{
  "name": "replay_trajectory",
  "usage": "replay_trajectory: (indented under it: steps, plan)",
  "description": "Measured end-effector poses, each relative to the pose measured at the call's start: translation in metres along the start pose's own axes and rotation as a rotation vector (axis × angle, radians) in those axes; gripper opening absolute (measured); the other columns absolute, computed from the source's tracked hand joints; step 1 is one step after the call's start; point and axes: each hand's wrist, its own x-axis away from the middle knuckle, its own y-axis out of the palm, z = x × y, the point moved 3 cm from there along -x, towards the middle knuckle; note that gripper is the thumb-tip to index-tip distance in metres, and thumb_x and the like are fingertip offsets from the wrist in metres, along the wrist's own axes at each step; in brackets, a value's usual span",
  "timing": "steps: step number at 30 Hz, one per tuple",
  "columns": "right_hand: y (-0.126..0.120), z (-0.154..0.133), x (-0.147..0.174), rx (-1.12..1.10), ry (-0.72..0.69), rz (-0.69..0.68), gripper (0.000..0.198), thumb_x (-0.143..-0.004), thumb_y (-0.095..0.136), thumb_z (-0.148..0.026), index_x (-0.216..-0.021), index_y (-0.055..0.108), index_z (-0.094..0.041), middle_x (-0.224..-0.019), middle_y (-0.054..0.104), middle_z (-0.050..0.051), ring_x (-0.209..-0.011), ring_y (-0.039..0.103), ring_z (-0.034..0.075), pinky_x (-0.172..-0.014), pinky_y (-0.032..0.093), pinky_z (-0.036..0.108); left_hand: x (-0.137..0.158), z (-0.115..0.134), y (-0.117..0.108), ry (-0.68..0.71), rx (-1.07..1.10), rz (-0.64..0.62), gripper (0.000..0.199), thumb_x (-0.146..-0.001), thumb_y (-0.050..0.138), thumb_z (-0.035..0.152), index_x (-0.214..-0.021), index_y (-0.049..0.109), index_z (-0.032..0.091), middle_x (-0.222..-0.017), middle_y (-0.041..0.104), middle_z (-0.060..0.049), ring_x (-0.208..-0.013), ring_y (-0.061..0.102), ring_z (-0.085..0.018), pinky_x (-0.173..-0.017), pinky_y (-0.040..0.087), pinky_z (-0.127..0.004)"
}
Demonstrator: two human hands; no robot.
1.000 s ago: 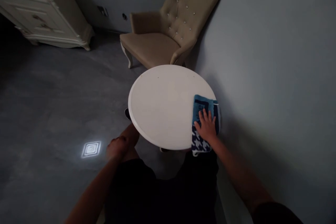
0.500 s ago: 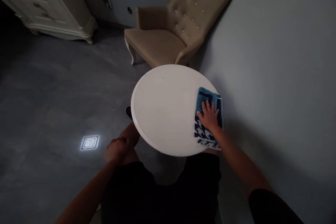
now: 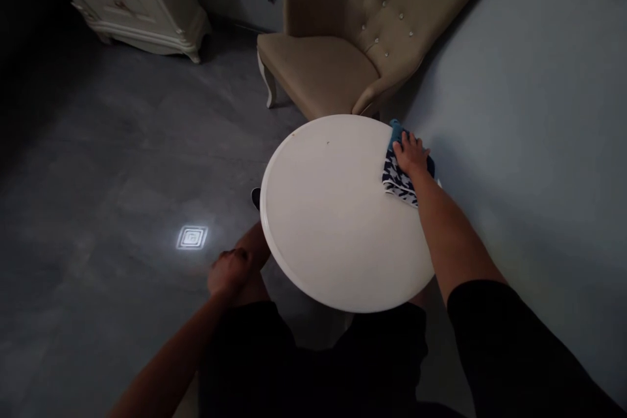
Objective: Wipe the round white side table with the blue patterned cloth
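Hand (image 3: 412, 154) on cloth (image 3: 396, 173) (floor emblem (image 3: 192, 237) illegible)

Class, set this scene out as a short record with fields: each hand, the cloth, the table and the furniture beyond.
Right hand: spread over the cloth
Left hand: resting on the left leg
Cloth: blue, with a dark and pale pattern, at the table's far right edge
Table: white, rounded top
Beyond: tan buttoned armchair; pale cabinet at far left
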Motion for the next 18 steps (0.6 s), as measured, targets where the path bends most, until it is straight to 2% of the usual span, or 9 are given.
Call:
replay_trajectory:
  steps: [4, 7, 10, 15, 18]
  plan:
    - [0.002, 0.000, 0.026, 0.006, -0.004, 0.001, 0.084, -0.119, 0.016, -0.063, -0.190, 0.029, -0.019, -0.191, 0.013, 0.012, -0.176, 0.016, 0.044, -0.138, 0.019, 0.080, -0.002, 0.002, 0.000, -0.016, -0.005, 0.005, 0.061, -0.113, 0.036, 0.048, -0.128, 0.085, 0.016, -0.130, 0.082, -0.026, -0.118, 0.080, -0.042, -0.098, 0.062, -0.050]
    - [0.008, 0.000, 0.076, 0.007, -0.018, -0.026, 0.084, -0.119, 0.018, -0.063, -0.190, 0.028, -0.021, -0.192, 0.009, 0.010, -0.178, 0.012, 0.044, -0.139, 0.018, 0.080, -0.003, 0.004, 0.000, -0.009, -0.002, 0.003, 0.064, -0.113, 0.036, 0.053, -0.130, 0.086, 0.016, -0.131, 0.082, -0.026, -0.121, 0.079, -0.043, -0.099, 0.062, -0.050]
    - [0.016, 0.001, 0.153, -0.001, -0.062, -0.021, 0.083, -0.119, 0.022, -0.063, -0.190, 0.029, -0.020, -0.192, 0.009, 0.010, -0.178, 0.010, 0.044, -0.139, 0.017, 0.081, 0.001, 0.006, -0.001, 0.007, -0.013, 0.008, 0.067, -0.113, 0.034, 0.053, -0.133, 0.085, 0.015, -0.133, 0.082, -0.026, -0.125, 0.079, -0.043, -0.100, 0.062, -0.049]
    - [0.040, -0.006, 0.312, -0.013, -0.151, 0.000, 0.081, -0.118, 0.031, -0.061, -0.187, 0.038, -0.019, -0.191, 0.009, 0.009, -0.179, 0.008, 0.046, -0.139, 0.017, 0.081, 0.011, 0.006, 0.001, 0.026, -0.028, 0.037, 0.065, -0.113, 0.036, 0.047, -0.137, 0.084, 0.011, -0.137, 0.081, -0.028, -0.129, 0.077, -0.043, -0.103, 0.062, -0.050]
    - [0.053, -0.019, 0.392, -0.004, -0.178, 0.037, 0.079, -0.116, 0.035, -0.063, -0.184, 0.044, -0.025, -0.191, 0.009, 0.004, -0.180, 0.009, 0.044, -0.142, 0.017, 0.078, 0.015, 0.004, 0.004, 0.046, -0.012, 0.042, 0.065, -0.114, 0.034, 0.046, -0.136, 0.084, 0.010, -0.137, 0.081, -0.028, -0.127, 0.078, -0.043, -0.104, 0.062, -0.050]
